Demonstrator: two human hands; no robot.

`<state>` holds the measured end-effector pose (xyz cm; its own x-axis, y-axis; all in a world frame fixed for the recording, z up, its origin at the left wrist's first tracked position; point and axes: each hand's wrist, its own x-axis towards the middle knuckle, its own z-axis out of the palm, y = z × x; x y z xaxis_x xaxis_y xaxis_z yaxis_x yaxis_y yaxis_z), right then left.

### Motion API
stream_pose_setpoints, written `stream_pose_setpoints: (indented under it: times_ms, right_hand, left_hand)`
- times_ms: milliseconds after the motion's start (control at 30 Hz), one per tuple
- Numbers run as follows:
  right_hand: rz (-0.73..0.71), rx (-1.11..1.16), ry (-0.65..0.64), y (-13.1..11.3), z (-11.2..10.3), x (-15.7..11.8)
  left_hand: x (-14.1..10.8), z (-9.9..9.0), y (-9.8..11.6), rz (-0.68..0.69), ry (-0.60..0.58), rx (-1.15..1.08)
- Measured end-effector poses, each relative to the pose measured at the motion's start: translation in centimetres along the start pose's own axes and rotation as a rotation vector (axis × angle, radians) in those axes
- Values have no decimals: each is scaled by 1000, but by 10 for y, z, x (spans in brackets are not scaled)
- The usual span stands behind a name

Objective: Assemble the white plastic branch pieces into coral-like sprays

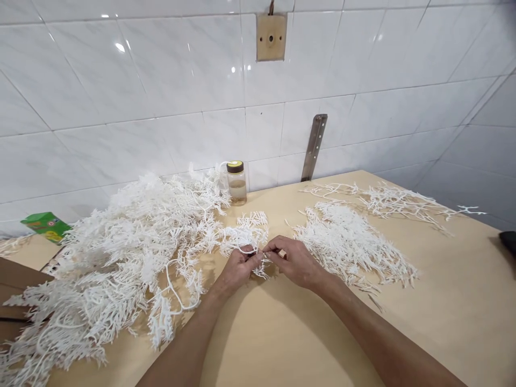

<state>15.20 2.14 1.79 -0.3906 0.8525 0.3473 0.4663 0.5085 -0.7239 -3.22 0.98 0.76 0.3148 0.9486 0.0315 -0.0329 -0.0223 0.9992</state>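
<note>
The left fingers pinch a white sprig (245, 236) over the table (278, 338); the right fingertips close together at its stem. The green packet (47, 227), left of the big pile (133, 242), has a red round logo, its lettering too small to read.

A small tiled workspace — glossy wall tiles (157, 70) behind a wooden table (282, 333).
</note>
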Motion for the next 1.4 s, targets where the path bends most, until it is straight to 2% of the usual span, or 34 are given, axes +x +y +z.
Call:
stream_pose_setpoints:
  times_ms: [200, 433, 533, 700, 767, 833, 933, 1067, 1267, 1400]
  right_hand:
    - [-29, -60, 85, 2, 11, -3]
    - [-114, -331, 100, 9, 25, -5]
    - [-76, -388, 95, 6, 28, -3]
    - [74, -406, 95, -4, 29, -3]
    - [84, -422, 91, -7, 28, -4]
    - [60, -379, 82, -9, 27, -3]
    - [74, -173, 61, -7, 21, -2]
    - [124, 50, 3, 0, 13, -1]
    - [4, 7, 116, 0, 13, -2]
    - [-21, -91, 112, -2, 10, -2]
  left_hand:
    - [-1, 1, 1, -17, -6, -21]
    - [-1, 1, 3, 32, -9, 122]
    - [-1, 0, 3, 38, -1, 188]
    - [-1, -1, 3, 45, 7, 218]
    - [-1, -1, 4, 35, 13, 214]
    - [-2, -1, 5, 35, 12, 177]
    - [-2, 0, 3, 21, 11, 37]
    - [-1, -1, -4, -66, 45, -108]
    - [2, -3, -8, -56, 24, -127]
    - [2, -2, -8, -36, 4, -102]
